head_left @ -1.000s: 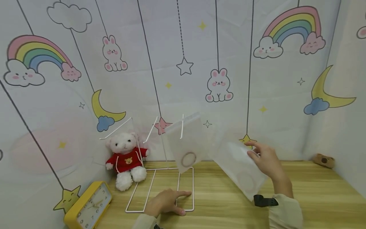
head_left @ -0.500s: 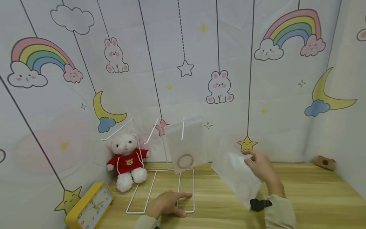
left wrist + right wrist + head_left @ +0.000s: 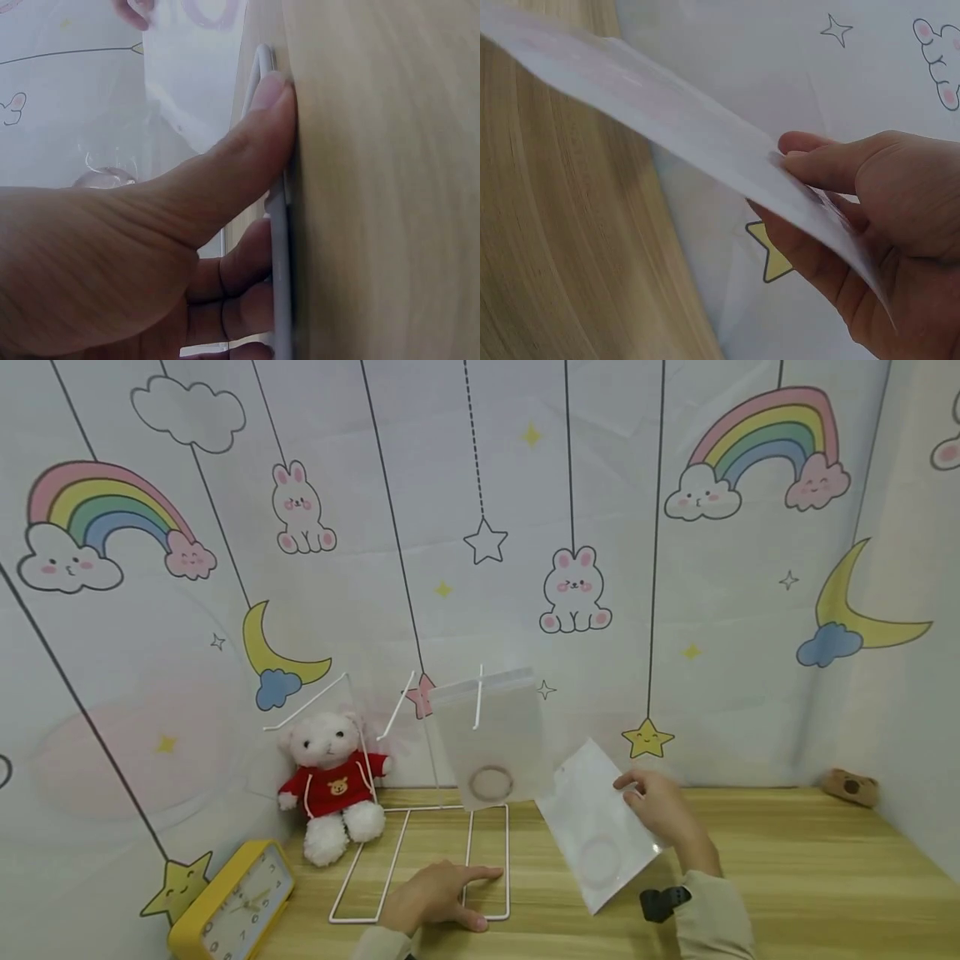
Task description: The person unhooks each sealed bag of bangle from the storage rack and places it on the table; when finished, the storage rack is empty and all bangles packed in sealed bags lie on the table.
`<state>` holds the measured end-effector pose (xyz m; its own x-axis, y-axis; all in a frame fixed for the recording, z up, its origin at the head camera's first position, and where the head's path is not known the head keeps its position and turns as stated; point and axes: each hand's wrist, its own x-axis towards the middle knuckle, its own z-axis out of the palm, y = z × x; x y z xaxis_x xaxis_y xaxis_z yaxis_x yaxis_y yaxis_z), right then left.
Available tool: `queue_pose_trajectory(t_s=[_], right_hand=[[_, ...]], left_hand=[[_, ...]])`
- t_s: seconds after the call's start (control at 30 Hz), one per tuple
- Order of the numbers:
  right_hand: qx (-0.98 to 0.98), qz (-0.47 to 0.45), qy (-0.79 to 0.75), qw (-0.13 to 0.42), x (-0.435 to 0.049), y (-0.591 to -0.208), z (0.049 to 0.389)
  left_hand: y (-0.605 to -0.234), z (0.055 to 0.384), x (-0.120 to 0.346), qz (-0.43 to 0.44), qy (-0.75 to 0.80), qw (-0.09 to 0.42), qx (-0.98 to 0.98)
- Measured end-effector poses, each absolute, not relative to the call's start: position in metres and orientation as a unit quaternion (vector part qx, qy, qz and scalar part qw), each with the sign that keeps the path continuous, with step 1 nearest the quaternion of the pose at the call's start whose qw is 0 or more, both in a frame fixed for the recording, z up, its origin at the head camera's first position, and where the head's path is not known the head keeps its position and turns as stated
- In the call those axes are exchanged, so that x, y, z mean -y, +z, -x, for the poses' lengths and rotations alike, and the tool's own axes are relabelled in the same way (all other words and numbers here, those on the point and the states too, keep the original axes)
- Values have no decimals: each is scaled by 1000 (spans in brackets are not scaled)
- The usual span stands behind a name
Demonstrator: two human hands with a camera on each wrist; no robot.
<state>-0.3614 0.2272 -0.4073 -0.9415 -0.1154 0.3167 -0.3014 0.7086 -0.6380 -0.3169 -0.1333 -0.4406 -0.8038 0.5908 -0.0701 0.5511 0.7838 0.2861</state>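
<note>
A white wire display rack (image 3: 507,860) stands on the table, several hooks at its top. From its right hook hangs a translucent zip bag (image 3: 491,727) with a ring-shaped item, perhaps a bangle, low inside. My left hand (image 3: 438,893) rests across the rack's base, index finger and thumb stretched out; in the left wrist view the thumb (image 3: 255,139) lies along the base wire (image 3: 280,285). To the right, my right hand (image 3: 663,814) pinches a second whitish bag (image 3: 592,818) by its edge, tilted, a faint ring showing in it. The right wrist view has this bag (image 3: 660,112) nearly edge-on between thumb and fingers.
A white teddy bear (image 3: 337,785) in a red top sits at the rack's left rear. The yellow alarm clock (image 3: 232,902) is at the front left. A small brown item (image 3: 851,783) lies at the far right. A printed cloth (image 3: 480,460) backs the table (image 3: 810,877).
My right hand has moved left and down with its bag, bringing it closer to the rack. The hanging bag has swung and settled flatter. My left hand stays in place.
</note>
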Motion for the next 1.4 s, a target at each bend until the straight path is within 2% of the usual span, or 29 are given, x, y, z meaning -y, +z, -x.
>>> queue_pose_trajectory(t_s=[0.3,0.53,0.87,1.13,1.4], right_hand=[[919,-127,369,53,-221,-414,362],[892,-113,436,-21,-217,-422,357],[885,-142,430,-109,-215,-423,352],[896,-116,404,-140,-214,-418,351],[913,-85,382,-118,-218,-411,347]], left_hand=[[-442,317,134,-301,130,70,-942],[-443,316,133,-298,127,68,-944],[-443,317,133,-296,134,73,-943],[-441,318,133,-306,140,70,-939],[-442,318,134,-302,145,78,-939]])
